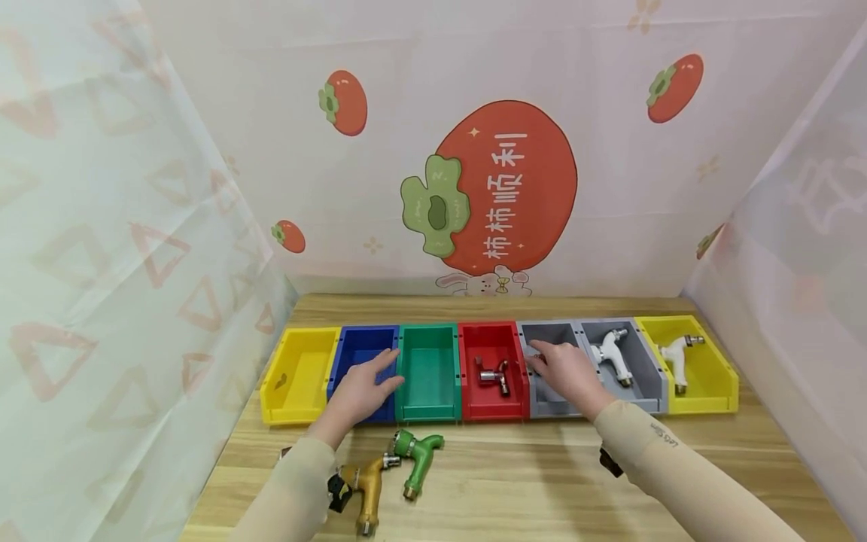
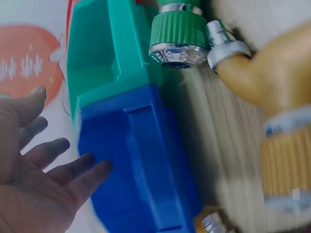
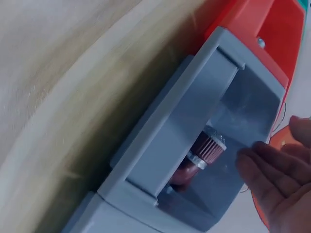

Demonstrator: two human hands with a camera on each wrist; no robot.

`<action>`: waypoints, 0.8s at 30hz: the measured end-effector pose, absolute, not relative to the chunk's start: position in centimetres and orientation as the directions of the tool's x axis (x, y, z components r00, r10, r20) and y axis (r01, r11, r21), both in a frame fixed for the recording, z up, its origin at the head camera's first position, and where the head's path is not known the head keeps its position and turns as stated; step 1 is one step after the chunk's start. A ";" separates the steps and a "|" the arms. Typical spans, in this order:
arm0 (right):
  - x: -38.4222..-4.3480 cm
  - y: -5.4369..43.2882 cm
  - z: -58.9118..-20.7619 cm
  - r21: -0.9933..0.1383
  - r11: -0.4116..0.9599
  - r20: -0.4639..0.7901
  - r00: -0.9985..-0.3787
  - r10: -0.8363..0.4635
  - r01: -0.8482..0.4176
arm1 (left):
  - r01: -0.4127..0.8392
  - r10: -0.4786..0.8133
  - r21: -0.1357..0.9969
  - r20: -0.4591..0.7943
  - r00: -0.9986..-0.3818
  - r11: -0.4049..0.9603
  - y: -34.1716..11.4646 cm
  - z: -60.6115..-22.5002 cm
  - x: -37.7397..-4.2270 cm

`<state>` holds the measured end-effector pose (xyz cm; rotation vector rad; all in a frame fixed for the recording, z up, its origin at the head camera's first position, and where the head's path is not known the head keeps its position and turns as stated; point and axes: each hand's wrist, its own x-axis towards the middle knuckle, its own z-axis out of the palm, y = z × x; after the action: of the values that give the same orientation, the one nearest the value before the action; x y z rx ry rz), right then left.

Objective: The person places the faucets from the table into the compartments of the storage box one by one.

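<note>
My left hand hovers over the blue bin, fingers spread and holding nothing. Below it on the table lie a green faucet and a gold faucet, the gold one partly hidden by the wrist. Over the left grey bin is my right hand, its fingers extended with nothing between them. Inside that bin a dark red faucet lies beneath the fingertips, largely covered by the hand in the head view.
Several bins stand in a row. A dark red and chrome faucet lies in the red bin. White faucets lie in the other grey bin and the right yellow bin. Printed cloth walls enclose the wooden table.
</note>
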<state>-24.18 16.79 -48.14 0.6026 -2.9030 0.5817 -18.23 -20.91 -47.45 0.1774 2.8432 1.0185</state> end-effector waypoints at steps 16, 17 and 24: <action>-24.8 17.1 -48.3 -0.796 0.593 -0.291 -0.937 -0.193 0.125 | 0.579 0.601 0.226 -0.038 -0.798 0.783 -19.1 -47.9 -11.0; -24.8 17.1 -48.2 -0.802 0.580 -0.305 -0.933 -0.192 0.143 | 0.595 0.616 0.211 -0.044 -0.787 0.776 -19.0 -48.2 -10.7; -24.8 17.2 -47.6 -0.815 0.532 -0.376 -0.908 -0.185 0.229 | 0.638 0.645 0.107 -0.065 -0.761 0.763 -18.7 -49.8 -9.4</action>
<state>-24.84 17.15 -47.57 -0.0478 -3.1040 1.7686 -9.41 -18.68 -49.76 1.0422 2.8568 0.1197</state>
